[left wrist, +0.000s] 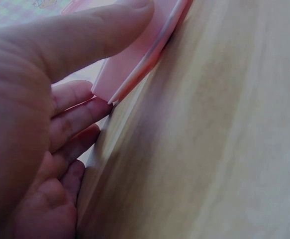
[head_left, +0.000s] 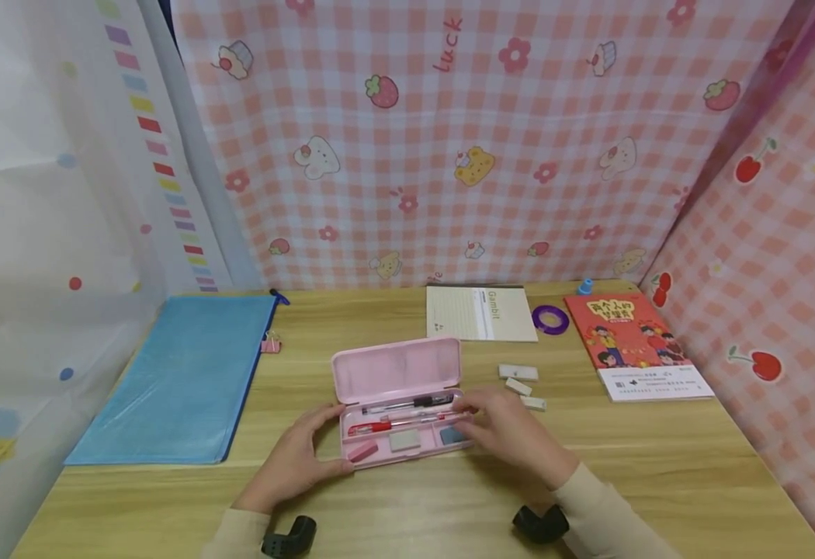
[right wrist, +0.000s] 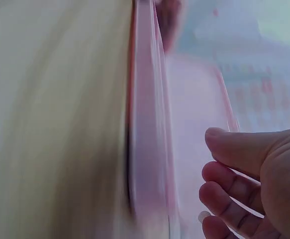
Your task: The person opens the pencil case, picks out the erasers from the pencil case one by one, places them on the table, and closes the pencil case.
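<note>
An opened pink pencil case (head_left: 365, 373) lies on the table with its lid tipped back. Thumb at the front corner and fingers at the back left, my left hand (head_left: 296, 454) grips the case's left end; the left wrist view shows the thumb over the case wall (left wrist: 130, 69). Inside lie a black pen (head_left: 431, 401), a red pen (head_left: 379, 426), a pink eraser (head_left: 362, 452), a whitish eraser (head_left: 404, 440) and a blue eraser (head_left: 452, 435). Over the right end hovers my right hand (head_left: 512, 431), fingers loosely bent, a gap between thumb and forefinger in the right wrist view.
Several white blocks (head_left: 518, 373) lie right of the case. Behind are a notebook (head_left: 449, 314), purple tape (head_left: 550, 319) and a red book (head_left: 631, 334) with a small blue object (head_left: 585, 286). At left lie a blue folder (head_left: 170, 380) and a pink binder clip (head_left: 271, 343).
</note>
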The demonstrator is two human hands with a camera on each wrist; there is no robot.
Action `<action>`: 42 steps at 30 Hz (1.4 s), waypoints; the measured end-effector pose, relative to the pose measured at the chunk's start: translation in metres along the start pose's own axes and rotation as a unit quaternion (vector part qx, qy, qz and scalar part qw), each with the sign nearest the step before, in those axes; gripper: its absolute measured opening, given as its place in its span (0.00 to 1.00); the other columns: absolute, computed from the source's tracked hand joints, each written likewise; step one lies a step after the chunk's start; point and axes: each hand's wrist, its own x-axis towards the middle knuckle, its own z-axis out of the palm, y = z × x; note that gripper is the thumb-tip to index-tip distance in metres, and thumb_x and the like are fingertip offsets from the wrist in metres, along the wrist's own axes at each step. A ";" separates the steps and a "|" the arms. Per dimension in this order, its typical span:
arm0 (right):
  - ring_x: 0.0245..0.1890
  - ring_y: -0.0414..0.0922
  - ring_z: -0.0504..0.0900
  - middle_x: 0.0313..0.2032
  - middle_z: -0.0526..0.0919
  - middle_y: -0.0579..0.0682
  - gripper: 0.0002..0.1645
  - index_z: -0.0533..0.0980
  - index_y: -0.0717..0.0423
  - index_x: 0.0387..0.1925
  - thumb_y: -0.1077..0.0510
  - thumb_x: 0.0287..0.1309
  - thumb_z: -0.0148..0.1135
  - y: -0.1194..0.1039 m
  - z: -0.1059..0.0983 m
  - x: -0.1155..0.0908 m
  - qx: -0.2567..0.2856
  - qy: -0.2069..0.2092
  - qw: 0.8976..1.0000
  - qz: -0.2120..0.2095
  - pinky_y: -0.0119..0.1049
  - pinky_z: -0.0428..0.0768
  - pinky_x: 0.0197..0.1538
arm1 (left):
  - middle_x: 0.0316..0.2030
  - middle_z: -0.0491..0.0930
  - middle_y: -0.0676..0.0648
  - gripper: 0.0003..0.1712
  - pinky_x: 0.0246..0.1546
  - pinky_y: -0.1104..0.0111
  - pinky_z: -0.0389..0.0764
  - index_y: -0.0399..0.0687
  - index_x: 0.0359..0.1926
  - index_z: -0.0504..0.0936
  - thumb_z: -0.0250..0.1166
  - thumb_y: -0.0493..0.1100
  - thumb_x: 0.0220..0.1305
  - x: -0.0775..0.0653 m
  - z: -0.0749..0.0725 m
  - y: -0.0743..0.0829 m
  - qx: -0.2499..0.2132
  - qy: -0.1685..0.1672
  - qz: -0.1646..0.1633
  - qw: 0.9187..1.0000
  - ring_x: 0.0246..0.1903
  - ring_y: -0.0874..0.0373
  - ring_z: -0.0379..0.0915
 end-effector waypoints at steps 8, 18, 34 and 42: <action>0.41 0.37 0.78 0.38 0.83 0.42 0.09 0.83 0.50 0.42 0.55 0.58 0.66 -0.057 0.051 0.042 -0.013 -0.061 0.993 -0.103 0.33 0.77 0.50 | 0.67 0.64 0.47 0.51 0.67 0.47 0.58 0.60 0.66 0.70 0.80 0.60 0.38 0.001 -0.002 -0.003 0.004 0.005 0.020 1.000 0.68 0.47 0.56; 0.42 0.35 0.78 0.38 0.83 0.39 0.11 0.84 0.47 0.43 0.56 0.58 0.67 -0.070 0.075 0.057 -0.049 -0.099 0.984 -0.137 0.29 0.76 0.52 | 0.67 0.65 0.46 0.51 0.67 0.49 0.59 0.58 0.66 0.70 0.80 0.60 0.37 0.002 -0.001 -0.002 0.008 0.003 0.037 0.999 0.67 0.47 0.58; 0.41 0.34 0.78 0.37 0.82 0.37 0.08 0.85 0.46 0.40 0.54 0.59 0.65 -0.072 0.075 0.060 -0.055 -0.099 0.983 -0.146 0.27 0.75 0.51 | 0.67 0.65 0.45 0.51 0.67 0.48 0.59 0.57 0.66 0.70 0.80 0.58 0.38 0.000 -0.004 -0.003 0.003 0.008 0.033 0.999 0.67 0.46 0.58; 0.42 0.35 0.77 0.39 0.81 0.36 0.06 0.83 0.44 0.40 0.55 0.61 0.64 -0.059 0.038 0.031 -0.003 -0.035 0.994 -0.101 0.33 0.77 0.50 | 0.67 0.65 0.44 0.52 0.67 0.47 0.58 0.57 0.66 0.70 0.79 0.60 0.38 0.000 -0.003 -0.003 0.013 0.007 0.032 0.999 0.67 0.45 0.57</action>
